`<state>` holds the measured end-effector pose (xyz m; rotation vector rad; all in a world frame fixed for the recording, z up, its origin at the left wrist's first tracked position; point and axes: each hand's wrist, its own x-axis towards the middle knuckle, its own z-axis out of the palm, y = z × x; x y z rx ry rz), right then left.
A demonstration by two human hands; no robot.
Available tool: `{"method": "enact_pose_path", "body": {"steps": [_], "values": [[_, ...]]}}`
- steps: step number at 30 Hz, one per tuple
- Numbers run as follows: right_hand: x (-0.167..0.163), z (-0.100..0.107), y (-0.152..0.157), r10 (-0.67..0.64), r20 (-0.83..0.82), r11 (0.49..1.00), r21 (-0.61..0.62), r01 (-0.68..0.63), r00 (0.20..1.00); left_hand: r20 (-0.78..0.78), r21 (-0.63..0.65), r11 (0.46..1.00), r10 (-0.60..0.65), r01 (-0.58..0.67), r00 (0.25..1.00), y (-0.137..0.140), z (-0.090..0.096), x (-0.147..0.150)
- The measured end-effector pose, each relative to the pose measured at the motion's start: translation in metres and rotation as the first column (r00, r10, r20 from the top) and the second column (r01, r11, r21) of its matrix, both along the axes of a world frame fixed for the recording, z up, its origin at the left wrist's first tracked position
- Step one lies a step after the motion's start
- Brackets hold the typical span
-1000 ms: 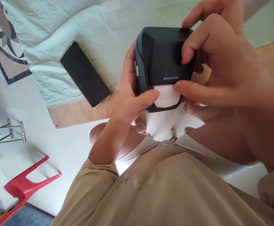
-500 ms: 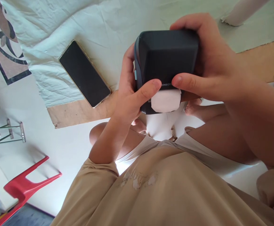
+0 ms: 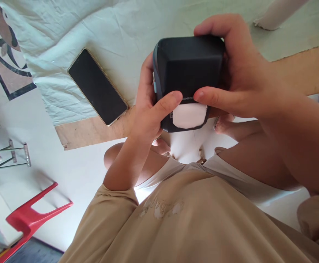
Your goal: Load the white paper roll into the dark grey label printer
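Device point(image 3: 191, 69) in the head view is held at the edge of the cloth point(image 3: 57, 25) between left hand point(image 3: 148, 106) and right hand point(image 3: 246, 73), fingers curled around its sides, thumbs on its face. Presumably stiff and light, it is best gripped there, clear of the flimsy-looking white slip point(image 3: 190, 116).

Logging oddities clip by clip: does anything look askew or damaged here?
Mildly: the smartphone lies slanted across the edge of the wrinkled cloth onto bare wood, and the white paper on the label printer, between left hand and right hand, looks uneven-edged.
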<state>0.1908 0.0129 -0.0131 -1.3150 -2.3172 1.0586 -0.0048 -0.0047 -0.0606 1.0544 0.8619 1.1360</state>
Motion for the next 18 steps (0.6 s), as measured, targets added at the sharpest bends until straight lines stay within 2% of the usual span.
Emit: {"method": "enact_pose_path", "body": {"steps": [6,10,13,14,18], "values": [[-0.003,0.0,-0.001,-0.033,0.04,0.999,-0.013,0.033,0.999,0.098,-0.097,0.994,0.057,-0.048,0.993,-0.006,0.021,0.012],[-0.003,0.005,-0.003,-0.157,0.11,0.984,0.099,0.146,0.981,0.177,-0.169,0.985,0.071,-0.041,0.982,-0.002,0.024,0.012],[-0.001,0.006,-0.006,-0.153,0.108,0.972,0.199,0.129,0.982,0.135,-0.152,0.988,0.048,-0.028,0.99,0.002,0.019,0.008],[0.0,0.005,-0.006,-0.138,0.104,0.971,0.21,0.114,0.985,0.128,-0.142,0.987,0.099,-0.081,0.987,0.002,0.018,0.007],[0.003,0.0,-0.005,-0.116,0.057,0.974,0.204,0.102,0.992,0.119,-0.089,0.993,0.087,-0.077,0.989,-0.001,0.018,0.01]]}}
